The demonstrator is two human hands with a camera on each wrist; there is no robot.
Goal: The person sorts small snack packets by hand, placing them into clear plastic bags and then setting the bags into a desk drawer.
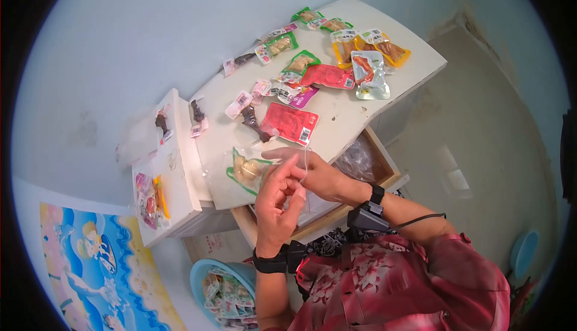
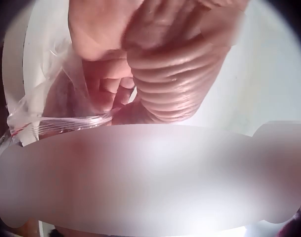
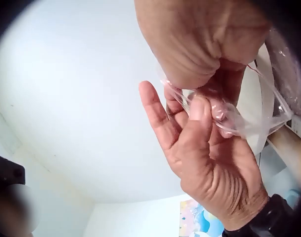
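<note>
Where the two hands meet over the near edge of the bench point(image 1: 222, 99), the left hand point(image 1: 279, 208) pinches a clear plastic bag point(image 3: 234, 121) between thumb and fingers. The right hand point(image 1: 324, 177) is bent over the same film, its fingertips partly hidden; whether they grip it, I cannot tell. Just beside them lies a green-edged packet point(image 1: 247, 170) of pale round pieces, its right side covered by the left hand. Under the right forearm, an open drawer point(image 1: 384, 165) holds crumpled clear plastic. Next comes a red packet point(image 1: 291, 123) with a barcode and small print, too tiny to read. Beyond it, a purple packet point(image 1: 300, 96) bears a white label, also illegible. Farther off, a silver packet point(image 1: 369, 75) shows a reddish-brown food picture, and yellow-edged packets point(image 1: 390, 51) overlap behind it, their dark lettering unreadable.
</note>
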